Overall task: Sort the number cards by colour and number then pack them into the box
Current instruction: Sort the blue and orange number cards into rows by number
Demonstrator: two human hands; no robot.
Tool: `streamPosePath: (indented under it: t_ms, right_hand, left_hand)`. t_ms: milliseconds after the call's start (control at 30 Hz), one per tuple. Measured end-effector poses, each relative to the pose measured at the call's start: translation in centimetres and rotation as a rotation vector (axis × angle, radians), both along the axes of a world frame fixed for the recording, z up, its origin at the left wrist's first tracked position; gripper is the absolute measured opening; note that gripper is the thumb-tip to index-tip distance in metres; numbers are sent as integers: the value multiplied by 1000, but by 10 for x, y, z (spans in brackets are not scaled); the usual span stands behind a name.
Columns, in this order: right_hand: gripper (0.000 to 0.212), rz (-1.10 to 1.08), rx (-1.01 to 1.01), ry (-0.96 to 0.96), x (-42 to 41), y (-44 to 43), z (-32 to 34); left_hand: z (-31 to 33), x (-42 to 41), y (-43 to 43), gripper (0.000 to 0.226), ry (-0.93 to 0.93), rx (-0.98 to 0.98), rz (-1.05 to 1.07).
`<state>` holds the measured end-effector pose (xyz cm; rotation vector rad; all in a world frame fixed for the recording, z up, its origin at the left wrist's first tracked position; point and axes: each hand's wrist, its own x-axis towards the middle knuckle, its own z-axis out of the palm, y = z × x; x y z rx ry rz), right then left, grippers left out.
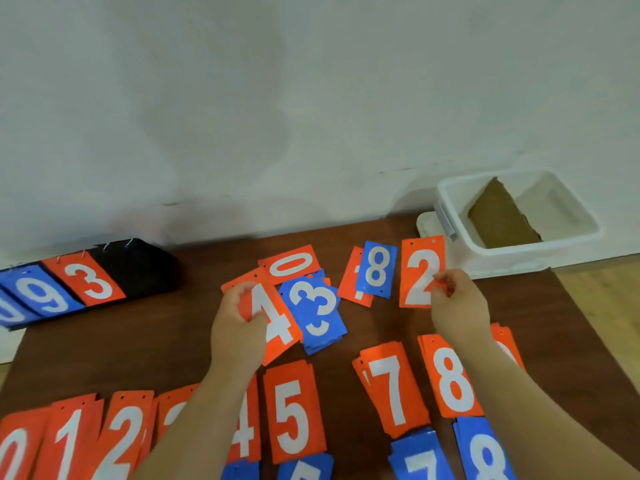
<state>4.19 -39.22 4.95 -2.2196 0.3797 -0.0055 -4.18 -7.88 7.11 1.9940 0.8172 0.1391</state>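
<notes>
My left hand (239,327) grips a red 4 card (277,323) near the table's middle. My right hand (457,306) pinches the right edge of a red 2 card (420,275). Between them lie a blue 3 card (317,313) on a small blue stack, a red 0 card (289,265) and a blue 8 card (376,270) over a red card. Along the near edge run sorted red piles: 0 (14,452), 1 (65,445), 2 (123,441), 4 (246,434), 5 (294,414), 7 (391,389), 8 (452,379). Blue piles 5 (304,469), 7 (422,459) and 8 (485,452) lie nearer still.
A white plastic box (512,258) with a brown cardboard piece inside stands at the back right corner of the brown table (138,341). A black scoreboard flip stand (138,268) showing blue 9 and red 3 lies at the back left. A pale wall rises behind.
</notes>
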Motion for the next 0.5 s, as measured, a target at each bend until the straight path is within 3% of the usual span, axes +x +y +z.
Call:
streamPosePath:
  t_ms: [267,500]
  right_hand:
    - [37,70,145,-9,-84,41,38]
    - [34,171,187,-24,-176,105,47]
  left_hand:
    - [31,-86,41,52,-14,47,16]
    - [32,-207,99,45,-5,10,61]
